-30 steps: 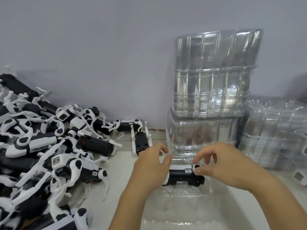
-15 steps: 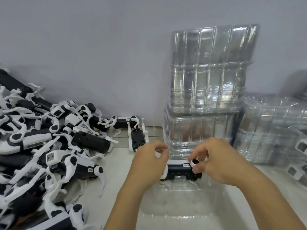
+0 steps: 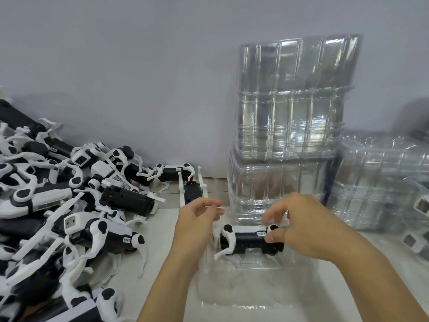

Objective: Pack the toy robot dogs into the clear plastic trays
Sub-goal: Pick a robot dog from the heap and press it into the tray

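Observation:
A black-and-white toy robot dog (image 3: 248, 240) lies on its side across the far end of a clear plastic tray (image 3: 243, 289) on the table in front of me. My right hand (image 3: 308, 231) pinches the dog's right end, thumb on the front and fingers arched over the top. My left hand (image 3: 197, 226) hovers just left of the dog with fingers loosely curled and nothing in them. The dog's left hip joint and white leg show uncovered.
A big pile of toy robot dogs (image 3: 76, 212) fills the left side; two more lie near the wall (image 3: 183, 180). Stacked clear trays (image 3: 292, 117) stand behind the hands, and another stack (image 3: 383, 182) sits at the right, with packed dogs at the right edge.
My left hand has let go of the dog's left end and lifted away to the left, uncovering it. The right hand keeps its hold on the right end.

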### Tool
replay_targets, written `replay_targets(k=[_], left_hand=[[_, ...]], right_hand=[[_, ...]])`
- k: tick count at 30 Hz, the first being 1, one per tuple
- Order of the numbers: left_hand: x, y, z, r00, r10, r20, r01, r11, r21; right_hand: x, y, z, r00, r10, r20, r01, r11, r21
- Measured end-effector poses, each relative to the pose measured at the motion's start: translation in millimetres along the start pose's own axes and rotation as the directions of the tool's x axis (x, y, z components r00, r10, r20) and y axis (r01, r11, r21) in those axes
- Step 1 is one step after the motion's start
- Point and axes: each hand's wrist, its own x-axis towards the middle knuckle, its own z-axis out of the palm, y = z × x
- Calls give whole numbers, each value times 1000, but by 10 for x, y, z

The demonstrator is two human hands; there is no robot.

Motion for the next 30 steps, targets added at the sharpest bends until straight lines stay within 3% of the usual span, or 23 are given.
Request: replay_targets(k=[4,8,13,22,26,30], left_hand=[[8,2,9,1000,8,-13,-8,1000,-2],[11,-1,14,1000,18,2,-18,1000,8],[5,-8,23,1000,29,-10,-29,1000,10],[-12,10,21,998,58,12,-59,996,70],[-14,30,-7,993,95,76,-104,988,117],[-26,76,-2,973,199,115,-223,939,263]], right_hand=[[39,-178,164,989,-135,-55,138,989,60],[37,-376,390,976,-212,45,207,973,107],[80,-346,416,981,-182,65,175,980,94],[76,-373,449,984,-177,-30,178,981,71],[86,-258,321,981,-192,-22,193,965,179],[102,-21,167,990,-89,-106,94,994,52]])
